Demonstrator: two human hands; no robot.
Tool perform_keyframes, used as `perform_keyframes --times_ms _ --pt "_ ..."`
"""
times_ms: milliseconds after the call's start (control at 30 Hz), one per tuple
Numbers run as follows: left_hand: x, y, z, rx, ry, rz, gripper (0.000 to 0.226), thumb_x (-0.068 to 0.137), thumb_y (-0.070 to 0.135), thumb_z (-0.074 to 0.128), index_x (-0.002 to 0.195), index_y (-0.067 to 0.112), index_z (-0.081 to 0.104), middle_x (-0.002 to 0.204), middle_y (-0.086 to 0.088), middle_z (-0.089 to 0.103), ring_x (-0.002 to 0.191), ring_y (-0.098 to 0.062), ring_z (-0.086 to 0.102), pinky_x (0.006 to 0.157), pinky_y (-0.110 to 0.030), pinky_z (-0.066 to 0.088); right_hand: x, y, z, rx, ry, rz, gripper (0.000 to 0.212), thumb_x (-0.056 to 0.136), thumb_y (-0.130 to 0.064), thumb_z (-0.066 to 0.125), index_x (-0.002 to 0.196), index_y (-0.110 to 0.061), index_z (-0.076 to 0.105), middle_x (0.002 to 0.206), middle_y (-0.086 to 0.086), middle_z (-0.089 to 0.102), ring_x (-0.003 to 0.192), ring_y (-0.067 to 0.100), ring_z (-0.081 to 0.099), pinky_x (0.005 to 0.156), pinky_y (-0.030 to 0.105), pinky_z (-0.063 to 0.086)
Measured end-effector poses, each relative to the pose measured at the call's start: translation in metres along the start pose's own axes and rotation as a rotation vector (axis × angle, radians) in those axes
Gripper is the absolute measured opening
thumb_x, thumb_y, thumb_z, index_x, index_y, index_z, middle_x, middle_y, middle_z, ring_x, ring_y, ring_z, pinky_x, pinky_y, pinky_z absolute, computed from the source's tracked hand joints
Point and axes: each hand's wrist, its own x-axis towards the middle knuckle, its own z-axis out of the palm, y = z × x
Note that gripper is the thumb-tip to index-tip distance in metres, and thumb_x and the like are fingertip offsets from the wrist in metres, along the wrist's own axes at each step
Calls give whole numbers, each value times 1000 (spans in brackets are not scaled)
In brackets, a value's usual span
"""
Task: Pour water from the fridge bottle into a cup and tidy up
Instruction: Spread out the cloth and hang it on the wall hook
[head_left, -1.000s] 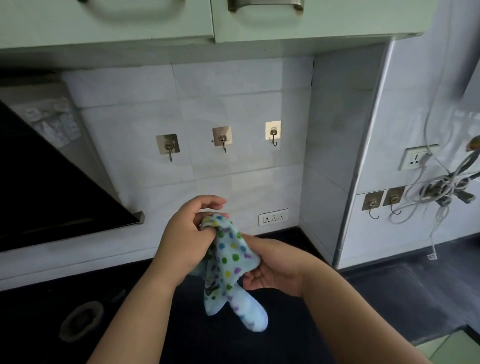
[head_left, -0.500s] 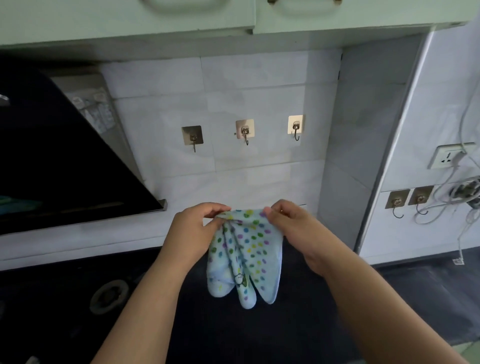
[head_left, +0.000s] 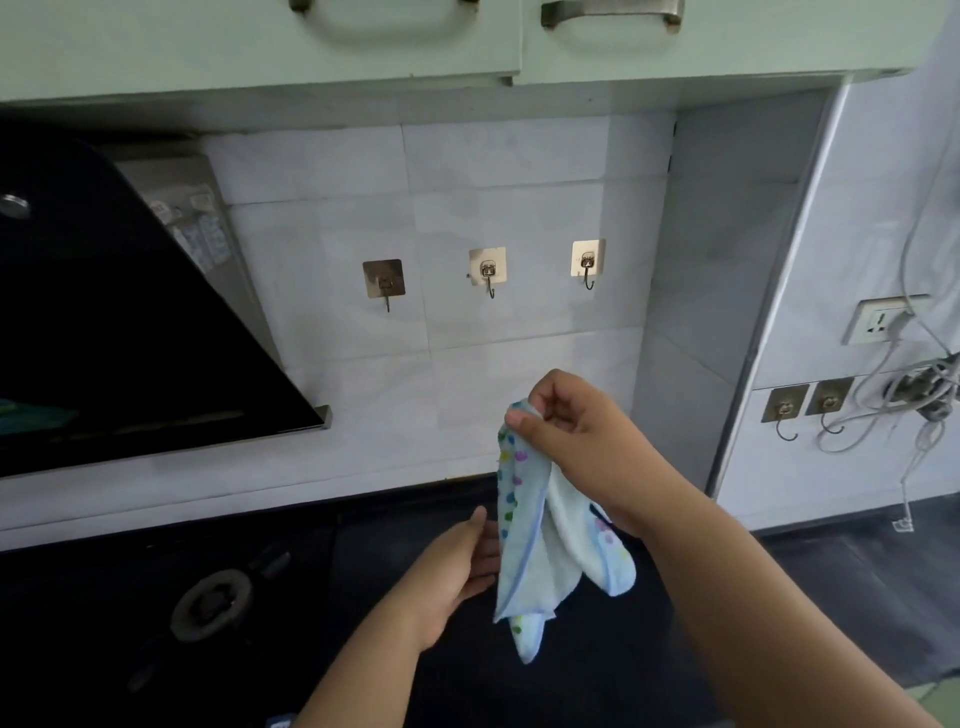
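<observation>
The right hand (head_left: 566, 426) is pinching the top of the cloth (head_left: 540, 540), which is dangling at 6 o'clock below the hooks (head_left: 487, 273). The left hand (head_left: 457, 571) is lying open against its edge. No bottle or cup is showing; likely only hanging the cloth is remaining.

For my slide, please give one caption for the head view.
Right hand pinches a dotted cloth below three empty wall hooks; left hand steadies it.

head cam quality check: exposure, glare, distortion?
Head view: tiled wall evenly lit, the counter and stove underexposed, detail lost; faint reflection on the black hood; wide-angle bends the cabinet edge; cloth and both hands, right, left, look sharp.
</observation>
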Motion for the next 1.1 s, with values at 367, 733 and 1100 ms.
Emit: perform_keyframes --times_ms 367,733,1100 --pt "15 -8 2 -437 3 163 22 103 19 63 124 11 61 109 -17 74 90 -27 73 79 -42 59 -11 9 -29 338 100 98 24 89 7 73 104 -11 65 101 1 73 82 29 76 76 42 63" --pt "-13 74 -55 -265 160 544 34 98 15 72 127 31 65 119 3 71 103 -18 75 81 -34 60 -5 25 -57 290 218 127 66 85 20 66 132 -27 67 108 6 79 100 22 77 86 38 62" --pt "-13 132 -111 424 483 844 24 90 14 82 105 32 80 104 16 78 94 -4 74 86 -24 61 29 5 -53 -172 459 40 18 87 -22 81 101 -32 80 89 -11 76 82 7 70 78 26 58"
